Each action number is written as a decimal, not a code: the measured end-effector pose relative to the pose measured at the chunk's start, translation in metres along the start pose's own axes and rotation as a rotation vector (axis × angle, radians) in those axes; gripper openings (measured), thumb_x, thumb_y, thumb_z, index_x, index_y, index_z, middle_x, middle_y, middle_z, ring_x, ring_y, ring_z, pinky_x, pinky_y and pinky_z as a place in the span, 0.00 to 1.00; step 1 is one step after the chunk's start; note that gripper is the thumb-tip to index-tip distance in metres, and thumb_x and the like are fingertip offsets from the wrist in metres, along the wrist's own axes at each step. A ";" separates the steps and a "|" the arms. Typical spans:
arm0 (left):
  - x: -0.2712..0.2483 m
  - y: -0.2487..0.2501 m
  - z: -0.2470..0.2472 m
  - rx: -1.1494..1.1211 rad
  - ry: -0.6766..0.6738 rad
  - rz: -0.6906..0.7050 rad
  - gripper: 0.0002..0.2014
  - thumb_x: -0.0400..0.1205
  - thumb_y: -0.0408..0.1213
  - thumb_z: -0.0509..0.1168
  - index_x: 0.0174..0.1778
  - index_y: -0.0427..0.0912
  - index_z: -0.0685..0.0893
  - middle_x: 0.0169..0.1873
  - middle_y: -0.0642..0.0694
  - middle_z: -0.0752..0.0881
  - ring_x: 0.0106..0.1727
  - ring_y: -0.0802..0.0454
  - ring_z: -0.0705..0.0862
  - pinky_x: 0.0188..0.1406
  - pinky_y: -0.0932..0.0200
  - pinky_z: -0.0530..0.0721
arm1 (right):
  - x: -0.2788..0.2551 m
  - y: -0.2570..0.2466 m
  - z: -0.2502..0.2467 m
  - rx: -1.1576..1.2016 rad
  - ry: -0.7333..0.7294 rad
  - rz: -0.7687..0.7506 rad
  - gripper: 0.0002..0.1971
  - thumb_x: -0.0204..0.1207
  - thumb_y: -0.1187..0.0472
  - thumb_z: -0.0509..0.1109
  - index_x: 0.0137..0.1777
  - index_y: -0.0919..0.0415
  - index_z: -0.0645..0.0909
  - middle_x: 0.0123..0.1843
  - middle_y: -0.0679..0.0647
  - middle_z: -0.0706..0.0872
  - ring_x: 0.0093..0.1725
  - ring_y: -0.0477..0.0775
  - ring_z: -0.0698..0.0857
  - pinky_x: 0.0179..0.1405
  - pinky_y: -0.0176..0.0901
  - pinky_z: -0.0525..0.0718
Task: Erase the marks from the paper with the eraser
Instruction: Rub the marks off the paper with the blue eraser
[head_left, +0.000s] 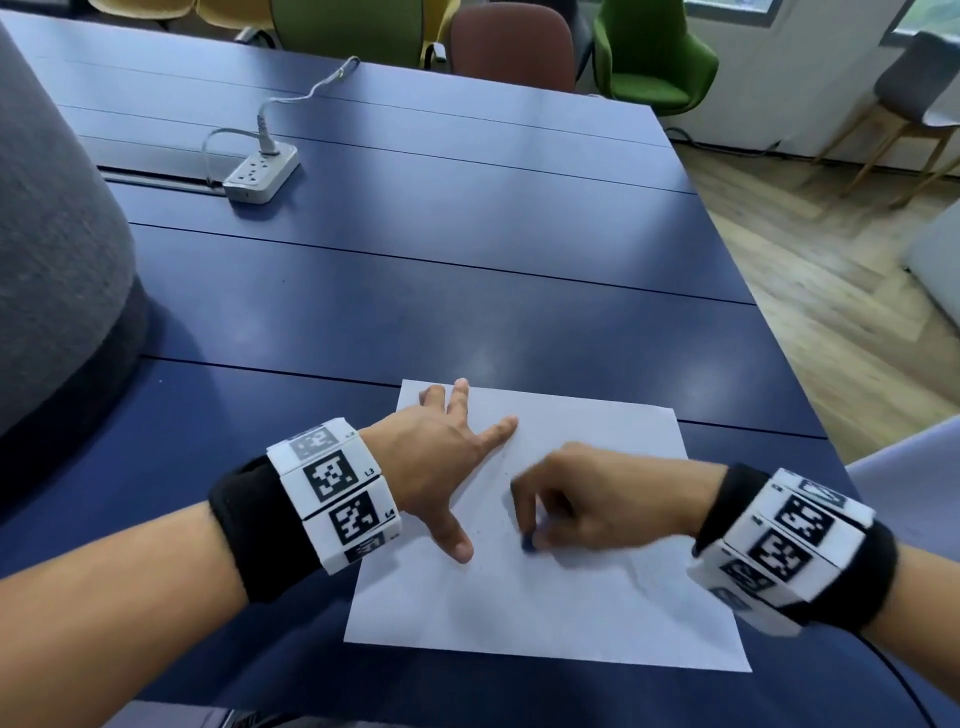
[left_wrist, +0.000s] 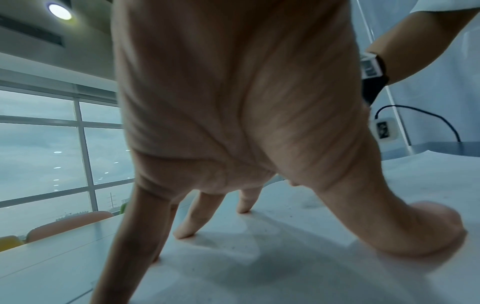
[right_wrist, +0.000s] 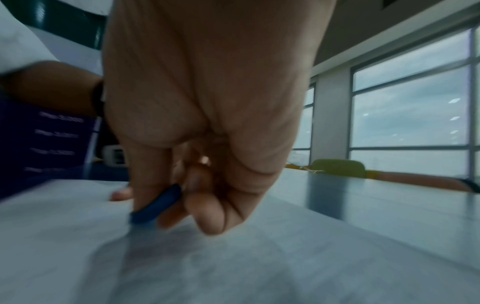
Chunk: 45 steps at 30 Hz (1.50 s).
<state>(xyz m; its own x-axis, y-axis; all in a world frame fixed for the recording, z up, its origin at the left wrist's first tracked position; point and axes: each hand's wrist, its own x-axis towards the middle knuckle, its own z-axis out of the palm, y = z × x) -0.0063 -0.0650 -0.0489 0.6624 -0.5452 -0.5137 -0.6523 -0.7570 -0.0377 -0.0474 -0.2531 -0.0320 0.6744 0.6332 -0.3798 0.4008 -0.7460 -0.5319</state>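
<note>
A white sheet of paper (head_left: 545, 603) lies on the blue table near me. My left hand (head_left: 447, 457) rests on its upper left part with fingers spread and straight, fingertips (left_wrist: 185, 232) and thumb pressing the paper (left_wrist: 259, 257). My right hand (head_left: 571, 499) pinches a small blue eraser (head_left: 530, 543) between thumb and fingers, its lower edge on the sheet near the middle. In the right wrist view the blue eraser (right_wrist: 155, 207) touches the paper (right_wrist: 233, 267); the right hand (right_wrist: 197, 144) is blurred. Faint grey marks and specks show around the eraser.
A white power strip (head_left: 260, 174) with a cable lies at the far left of the blue table (head_left: 467, 234). A grey upholstered shape (head_left: 52, 260) stands at the left. Chairs (head_left: 649, 57) line the far edge; wooden floor is to the right.
</note>
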 end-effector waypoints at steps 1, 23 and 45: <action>0.000 0.000 0.000 -0.003 0.004 0.002 0.69 0.60 0.68 0.78 0.85 0.57 0.35 0.83 0.28 0.40 0.81 0.28 0.54 0.70 0.41 0.76 | 0.004 0.007 -0.004 -0.017 0.114 0.039 0.02 0.74 0.57 0.75 0.43 0.52 0.84 0.26 0.44 0.78 0.28 0.43 0.77 0.30 0.31 0.71; -0.001 0.003 0.000 -0.033 -0.004 -0.033 0.70 0.61 0.65 0.80 0.85 0.52 0.36 0.83 0.29 0.38 0.82 0.30 0.51 0.70 0.39 0.76 | 0.030 0.042 -0.037 -0.013 0.294 0.176 0.04 0.74 0.56 0.76 0.42 0.54 0.84 0.26 0.43 0.77 0.27 0.37 0.78 0.26 0.26 0.70; 0.004 0.005 0.000 -0.044 -0.025 -0.046 0.69 0.59 0.64 0.80 0.83 0.64 0.33 0.83 0.28 0.37 0.80 0.29 0.52 0.66 0.37 0.78 | 0.019 0.039 -0.028 -0.241 0.253 0.104 0.06 0.79 0.58 0.70 0.47 0.59 0.84 0.43 0.45 0.76 0.42 0.48 0.77 0.41 0.39 0.76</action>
<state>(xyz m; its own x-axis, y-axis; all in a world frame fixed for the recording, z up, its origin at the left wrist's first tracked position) -0.0072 -0.0710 -0.0507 0.6814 -0.5008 -0.5338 -0.6042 -0.7965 -0.0240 -0.0010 -0.2761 -0.0388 0.8392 0.5028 -0.2071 0.4364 -0.8500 -0.2952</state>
